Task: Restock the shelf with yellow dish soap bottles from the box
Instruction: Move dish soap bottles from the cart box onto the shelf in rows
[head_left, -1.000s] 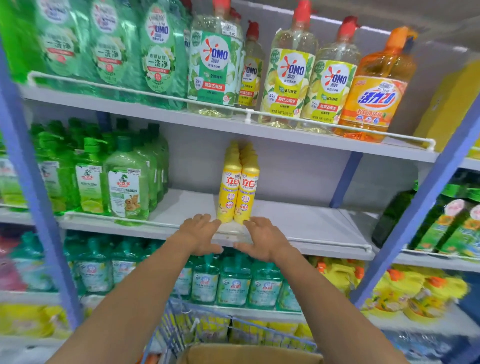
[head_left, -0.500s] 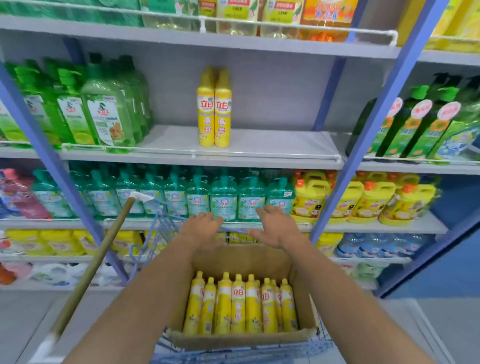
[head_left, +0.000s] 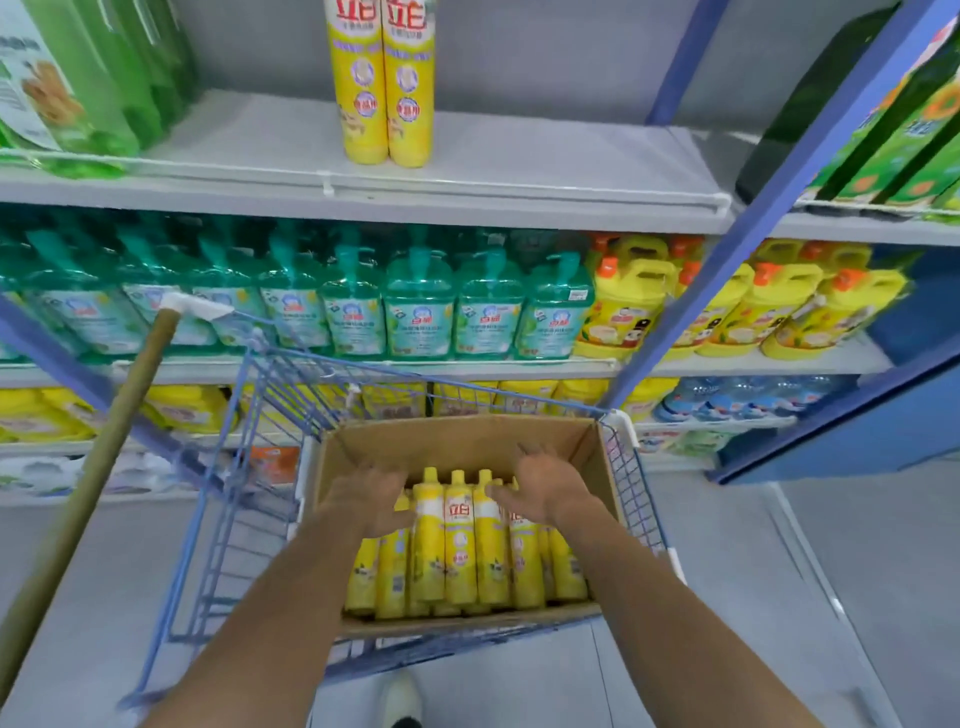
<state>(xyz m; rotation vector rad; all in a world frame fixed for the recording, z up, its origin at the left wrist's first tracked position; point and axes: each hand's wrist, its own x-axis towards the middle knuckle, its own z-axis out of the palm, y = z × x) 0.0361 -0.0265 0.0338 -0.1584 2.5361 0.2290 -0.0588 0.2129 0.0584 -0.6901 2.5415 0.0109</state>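
Observation:
An open cardboard box (head_left: 457, 439) sits in a blue wire cart (head_left: 244, 457) and holds several yellow dish soap bottles (head_left: 460, 540) lying side by side, caps pointing away from me. My left hand (head_left: 371, 499) hovers over the left bottles with fingers spread. My right hand (head_left: 543, 486) reaches over the right bottles, fingers spread, thumb by a bottle neck. Neither hand grips anything. Two yellow bottles (head_left: 384, 88) stand upright on the grey shelf (head_left: 519, 171) above.
Green bottles (head_left: 88, 88) fill the shelf's left end; bare shelf lies right of the two yellow bottles. Teal pump bottles (head_left: 415, 306) and yellow jugs (head_left: 634, 301) line the lower shelf. A wooden broom handle (head_left: 98, 467) leans at left. Blue uprights (head_left: 727, 270) frame the bay.
Both hands dropped from the shelf edge, down past the cart's front, into the box. My view tilted down from the shelves onto the cart and box.

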